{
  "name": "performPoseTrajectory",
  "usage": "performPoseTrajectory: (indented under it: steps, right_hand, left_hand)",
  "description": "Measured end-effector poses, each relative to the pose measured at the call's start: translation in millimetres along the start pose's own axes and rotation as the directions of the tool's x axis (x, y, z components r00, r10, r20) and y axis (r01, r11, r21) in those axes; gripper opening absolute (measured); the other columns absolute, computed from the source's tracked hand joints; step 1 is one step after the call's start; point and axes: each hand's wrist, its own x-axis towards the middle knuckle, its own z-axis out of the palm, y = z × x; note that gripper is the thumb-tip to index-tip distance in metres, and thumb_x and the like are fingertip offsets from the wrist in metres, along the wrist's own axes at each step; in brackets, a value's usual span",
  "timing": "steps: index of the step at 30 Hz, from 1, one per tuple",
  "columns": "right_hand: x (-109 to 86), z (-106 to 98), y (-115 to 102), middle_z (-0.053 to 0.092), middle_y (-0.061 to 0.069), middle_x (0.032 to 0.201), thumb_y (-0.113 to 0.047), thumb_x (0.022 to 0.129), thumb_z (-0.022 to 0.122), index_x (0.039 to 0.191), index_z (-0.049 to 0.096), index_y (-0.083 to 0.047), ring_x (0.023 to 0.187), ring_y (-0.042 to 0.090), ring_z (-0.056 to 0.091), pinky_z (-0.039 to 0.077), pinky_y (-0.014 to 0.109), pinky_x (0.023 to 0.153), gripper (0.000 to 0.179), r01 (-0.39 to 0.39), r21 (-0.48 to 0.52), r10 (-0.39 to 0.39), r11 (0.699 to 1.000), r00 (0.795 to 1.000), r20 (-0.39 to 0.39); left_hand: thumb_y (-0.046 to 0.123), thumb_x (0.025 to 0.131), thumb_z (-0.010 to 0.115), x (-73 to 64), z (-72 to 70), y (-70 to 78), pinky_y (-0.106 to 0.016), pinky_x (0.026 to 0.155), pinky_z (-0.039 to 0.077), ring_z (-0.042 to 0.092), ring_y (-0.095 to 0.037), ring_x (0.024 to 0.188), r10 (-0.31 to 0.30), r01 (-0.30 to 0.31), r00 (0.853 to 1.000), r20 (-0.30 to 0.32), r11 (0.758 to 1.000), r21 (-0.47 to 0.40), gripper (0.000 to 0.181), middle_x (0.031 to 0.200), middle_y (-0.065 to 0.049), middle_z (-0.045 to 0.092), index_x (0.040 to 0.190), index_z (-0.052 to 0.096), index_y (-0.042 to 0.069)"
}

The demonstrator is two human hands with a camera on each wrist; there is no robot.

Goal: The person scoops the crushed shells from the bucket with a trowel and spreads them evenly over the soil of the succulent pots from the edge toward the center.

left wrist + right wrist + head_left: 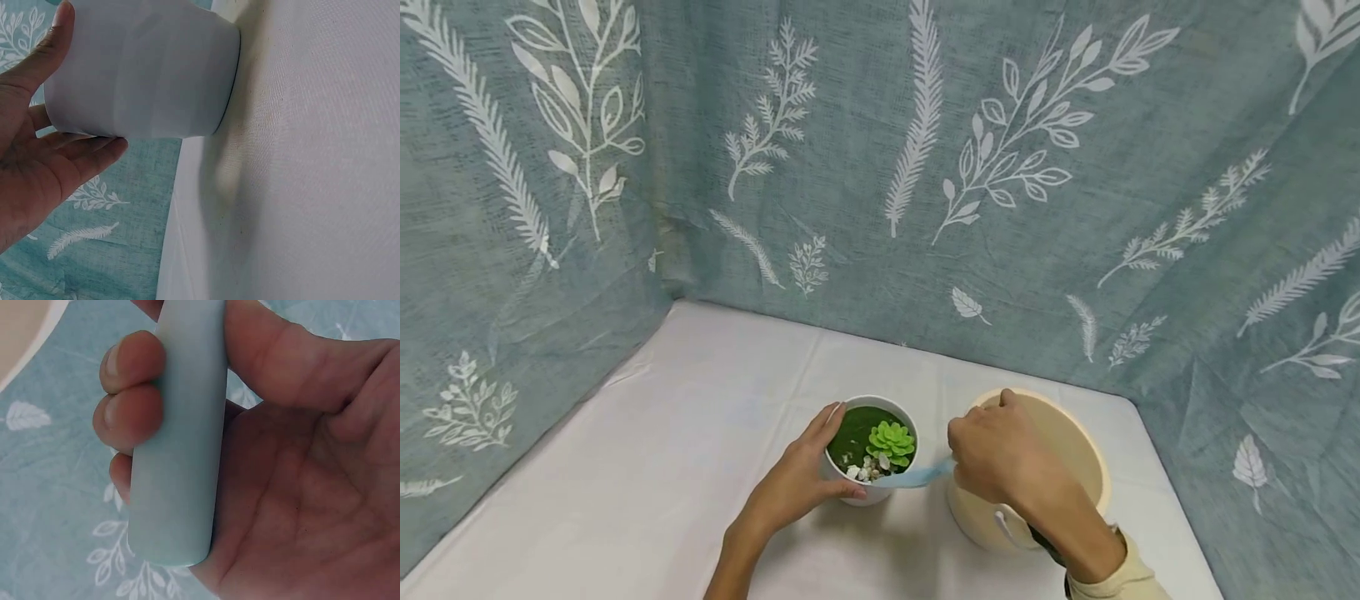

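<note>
My left hand [802,468] grips a white plant pot [144,69] from its left side, thumb at the near rim and fingers around the far side. Dark green fill shows inside the pot, with a bright green succulent [891,442] and pale stones [867,470] towards its near right. In my right hand [1000,450] is the thick, rounded handle [181,444] of a light blue trowel [917,477], fingers curled round it. Its narrow front part reaches left to the pot's near rim, where the tip's exact contact cannot be told.
A cream bucket [1093,450] with a white handle [1006,527] stands on the right, partly hidden under my right hand and forearm. White cloth covers the table [647,467]. Blue-green curtains [850,275] with white leaf prints close off the back and both sides.
</note>
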Motion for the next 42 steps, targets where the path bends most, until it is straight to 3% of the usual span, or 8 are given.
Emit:
performPoseTrajectory:
  steps: [8, 14, 16, 21, 27, 34, 38, 42]
  right_hand:
    - [-36.6, 18.1, 27.1, 0.048, -0.01, 0.062, -0.019, 0.085, 0.082, 0.073, 0.07, -0.024, 0.061, 0.008, 0.045, 0.043, 0.033, 0.077, 0.018, -0.034, -0.074, 0.014, 0.997, 0.966, -0.258]
    - [-90.3, 50.3, 78.4, 0.067, 0.002, 0.072, -0.017, 0.081, 0.08, 0.092, 0.079, -0.01, 0.069, 0.023, 0.062, 0.05, 0.048, 0.072, 0.013, -0.138, -0.049, 0.067, 0.989, 0.727, -0.683]
    - [-107.6, 60.7, 98.2, 0.071, 0.005, 0.074, -0.013, 0.077, 0.08, 0.092, 0.079, -0.006, 0.071, 0.027, 0.064, 0.049, 0.052, 0.068, 0.016, -0.191, -0.035, 0.108, 0.981, 0.686, -0.719]
    - [-122.2, 80.1, 128.8, 0.071, 0.004, 0.076, -0.006, 0.064, 0.093, 0.089, 0.079, -0.007, 0.075, 0.027, 0.066, 0.049, 0.05, 0.056, 0.028, -0.261, -0.051, 0.154, 0.964, 0.704, -0.693]
    - [-92.5, 84.0, 140.7, 0.065, 0.008, 0.076, -0.001, 0.065, 0.093, 0.077, 0.075, -0.005, 0.075, 0.028, 0.059, 0.049, 0.046, 0.067, 0.022, -0.242, -0.197, 0.065, 0.95, 0.77, -0.634]
    - [-33.6, 109.1, 129.8, 0.063, 0.004, 0.073, -0.012, 0.083, 0.085, 0.059, 0.067, -0.015, 0.076, 0.021, 0.053, 0.049, 0.04, 0.08, 0.03, -0.08, -0.492, -0.186, 0.867, 0.864, -0.469]
    - [-30.0, 120.1, 128.2, 0.066, 0.0, 0.074, -0.019, 0.082, 0.088, 0.061, 0.07, -0.019, 0.078, 0.018, 0.056, 0.051, 0.039, 0.085, 0.028, -0.05, -0.53, -0.162, 0.847, 0.924, -0.346]
    - [-25.9, 119.4, 137.4, 0.062, -0.001, 0.06, -0.016, 0.08, 0.089, 0.052, 0.054, -0.021, 0.066, 0.018, 0.054, 0.044, 0.035, 0.08, 0.045, -0.057, -0.457, -0.11, 0.888, 0.937, -0.331]
  left_hand:
    - [0.04, 0.075, 0.093, 3.7, 1.6, 1.9, -0.062, 0.112, 0.048, 0.044, -0.046, 0.15, -0.02, 0.019, 1.0, 0.012, 0.999, 0.028, 0.117, 0.174, -0.014, 0.026, 0.167, 0.027, 0.017]
    - [0.047, 0.074, 0.092, 1.4, -1.8, 12.9, -0.066, 0.11, 0.048, 0.04, -0.052, 0.15, -0.044, 0.042, 0.999, 0.022, 0.994, 0.099, 0.118, 0.174, -0.021, 0.02, 0.168, 0.026, 0.021]
    - [0.05, 0.074, 0.091, -0.8, -2.3, 26.7, -0.07, 0.111, 0.045, 0.031, -0.054, 0.155, -0.021, 0.022, 1.0, -0.011, 0.991, 0.131, 0.116, 0.175, -0.022, 0.015, 0.168, 0.027, 0.025]
    - [0.054, 0.078, 0.085, 9.0, 14.7, 74.3, -0.073, 0.114, 0.04, 0.019, -0.051, 0.16, 0.178, -0.17, 0.983, -0.04, 0.975, 0.146, 0.105, 0.177, -0.014, 0.015, 0.166, 0.031, 0.031]
    - [0.052, 0.085, 0.081, 37.4, 76.9, 118.5, -0.06, 0.123, 0.038, 0.024, -0.04, 0.162, 0.291, -0.306, 0.95, 0.114, 0.941, 0.143, 0.096, 0.176, -0.014, 0.021, 0.162, 0.039, 0.013]
    - [0.062, 0.088, 0.073, 35.1, 108.4, 119.6, -0.055, 0.118, 0.045, 0.023, -0.044, 0.161, 0.255, -0.283, 0.957, 0.137, 0.924, 0.256, 0.095, 0.169, -0.021, 0.034, 0.152, 0.05, -0.003]
    - [0.066, 0.088, 0.07, 38.6, 113.0, 123.8, -0.056, 0.115, 0.048, 0.021, -0.041, 0.162, 0.258, -0.287, 0.954, 0.15, 0.932, 0.22, 0.096, 0.17, -0.017, 0.035, 0.155, 0.048, 0.001]
    - [0.065, 0.086, 0.073, 40.7, 114.4, 126.6, -0.057, 0.113, 0.049, 0.022, -0.042, 0.161, 0.261, -0.283, 0.957, 0.125, 0.935, 0.213, 0.097, 0.172, -0.017, 0.031, 0.155, 0.048, 0.001]
